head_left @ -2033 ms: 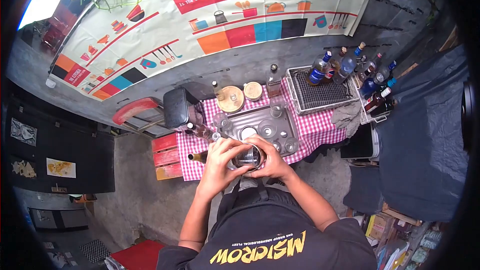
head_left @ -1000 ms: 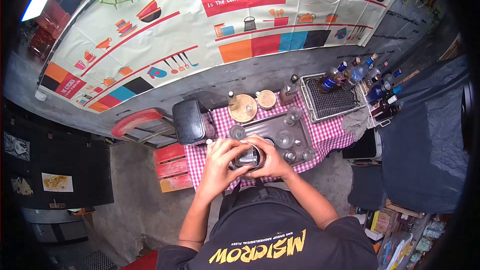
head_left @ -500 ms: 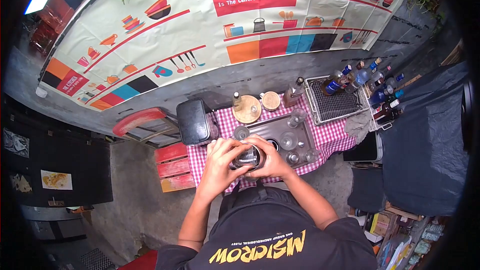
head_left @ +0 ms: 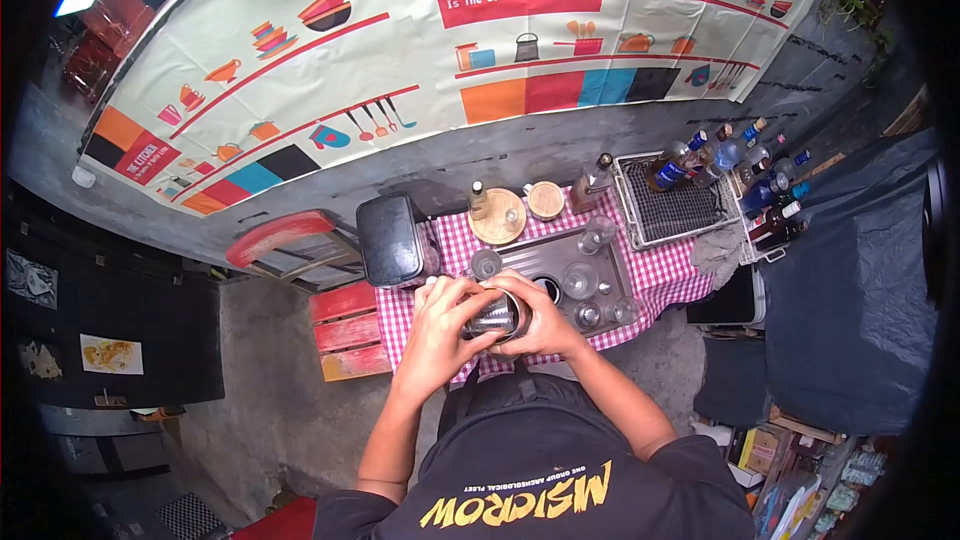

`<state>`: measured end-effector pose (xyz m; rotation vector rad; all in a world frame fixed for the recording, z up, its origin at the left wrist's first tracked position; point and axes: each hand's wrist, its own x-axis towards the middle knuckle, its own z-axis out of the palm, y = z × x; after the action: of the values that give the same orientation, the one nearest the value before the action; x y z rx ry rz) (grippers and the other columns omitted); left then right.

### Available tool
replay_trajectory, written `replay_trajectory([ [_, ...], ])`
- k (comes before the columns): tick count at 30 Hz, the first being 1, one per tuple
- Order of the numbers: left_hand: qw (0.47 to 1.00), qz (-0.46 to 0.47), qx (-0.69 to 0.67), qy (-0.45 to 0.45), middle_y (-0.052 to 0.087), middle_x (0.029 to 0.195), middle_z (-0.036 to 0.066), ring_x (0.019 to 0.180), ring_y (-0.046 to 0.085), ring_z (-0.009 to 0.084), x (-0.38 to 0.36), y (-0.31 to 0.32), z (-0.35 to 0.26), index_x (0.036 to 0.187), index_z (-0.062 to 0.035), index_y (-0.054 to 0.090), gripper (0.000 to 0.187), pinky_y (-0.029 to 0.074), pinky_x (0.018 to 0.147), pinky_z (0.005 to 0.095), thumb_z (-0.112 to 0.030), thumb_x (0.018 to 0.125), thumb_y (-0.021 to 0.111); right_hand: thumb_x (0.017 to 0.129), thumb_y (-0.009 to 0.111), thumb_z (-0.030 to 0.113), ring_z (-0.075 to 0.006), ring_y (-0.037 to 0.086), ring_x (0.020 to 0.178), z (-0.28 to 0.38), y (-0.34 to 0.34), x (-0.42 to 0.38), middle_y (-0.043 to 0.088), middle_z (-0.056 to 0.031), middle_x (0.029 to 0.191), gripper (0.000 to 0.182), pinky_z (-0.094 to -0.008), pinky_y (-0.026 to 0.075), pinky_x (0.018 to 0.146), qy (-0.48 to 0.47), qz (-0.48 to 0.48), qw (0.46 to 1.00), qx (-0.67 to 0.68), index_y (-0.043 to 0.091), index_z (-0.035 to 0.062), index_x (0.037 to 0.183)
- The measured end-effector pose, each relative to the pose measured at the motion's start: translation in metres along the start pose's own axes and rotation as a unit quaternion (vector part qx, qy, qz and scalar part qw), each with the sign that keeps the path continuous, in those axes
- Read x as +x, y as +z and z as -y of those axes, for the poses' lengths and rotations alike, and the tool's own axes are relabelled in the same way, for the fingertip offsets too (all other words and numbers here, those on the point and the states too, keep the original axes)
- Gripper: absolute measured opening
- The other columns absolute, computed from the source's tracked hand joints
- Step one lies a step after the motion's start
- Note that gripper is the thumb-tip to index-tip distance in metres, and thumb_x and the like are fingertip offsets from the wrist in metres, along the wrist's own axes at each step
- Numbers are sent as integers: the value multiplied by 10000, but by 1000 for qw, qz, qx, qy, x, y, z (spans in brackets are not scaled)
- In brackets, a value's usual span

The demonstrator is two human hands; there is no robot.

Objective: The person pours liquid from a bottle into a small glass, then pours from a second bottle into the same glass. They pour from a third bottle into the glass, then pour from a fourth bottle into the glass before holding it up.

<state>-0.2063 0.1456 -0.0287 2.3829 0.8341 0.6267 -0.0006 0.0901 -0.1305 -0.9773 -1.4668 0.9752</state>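
Between my two hands is a shiny dark metal cup (head_left: 490,318) with ridged lines showing on it, held in front of my body above the table's near edge. My left hand (head_left: 437,328) curls round its left side, thumb below and fingers over the top. On the other side my right hand (head_left: 545,322) wraps the rim and wall. Just beyond the hands lies a metal tray (head_left: 560,243) carrying several clear glasses (head_left: 578,282) and a round dark-mouthed vessel (head_left: 547,288). A short clear glass (head_left: 486,263) stands close to my left fingers. My palms hide the cup's lower part.
A checkered cloth (head_left: 660,282) covers the table. At its back are a round wooden board (head_left: 497,230) with a small bottle, a mug (head_left: 545,201) and a brown bottle (head_left: 590,185). A black bin (head_left: 390,240) stands left; a wire rack (head_left: 680,225) with several bottles stands right.
The view has shifted slightly, so the background sits a little differently. Both hands keep the same hold on the cup, with hardly any movement.
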Motion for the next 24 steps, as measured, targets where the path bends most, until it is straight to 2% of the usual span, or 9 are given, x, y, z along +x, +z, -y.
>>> replay_trajectory([
  [12, 999, 9, 33, -8, 696, 1129, 78, 1110, 649, 278, -8, 11, -12, 1290, -73, 793, 582, 438, 1010, 447, -217, 750, 955, 624, 969, 174, -295, 671, 1247, -4, -8, -12, 667, -134, 1324, 870, -419, 528, 1073, 8, 31, 999, 4, 660, 25, 1423],
  [19, 998, 1, 50, -24, 667, 1089, 77, 1085, 633, 277, -1, 34, -43, 1275, -68, 790, 588, 434, 978, 437, -230, 736, 959, 643, 971, 158, -293, 669, 1260, 4, -38, -28, 666, -137, 1326, 857, -421, 521, 1091, -1, 51, 998, 20, 664, 35, 1433],
  [22, 995, 45, 55, -67, 659, 1157, 76, 1156, 623, 279, 5, 42, -60, 1309, -77, 770, 560, 416, 1035, 460, -236, 795, 928, 647, 975, 165, -298, 666, 1264, 9, -56, -37, 669, -140, 1312, 858, -424, 514, 1102, -1, 58, 998, 12, 665, 39, 1437],
  [24, 996, 40, 58, -62, 652, 1144, 78, 1138, 621, 282, 10, 51, -69, 1306, -78, 768, 570, 417, 1023, 455, -241, 786, 934, 652, 981, 172, -299, 665, 1267, 4, -70, -44, 667, -140, 1308, 858, -425, 512, 1106, 7, 69, 997, 13, 665, 38, 1438],
])
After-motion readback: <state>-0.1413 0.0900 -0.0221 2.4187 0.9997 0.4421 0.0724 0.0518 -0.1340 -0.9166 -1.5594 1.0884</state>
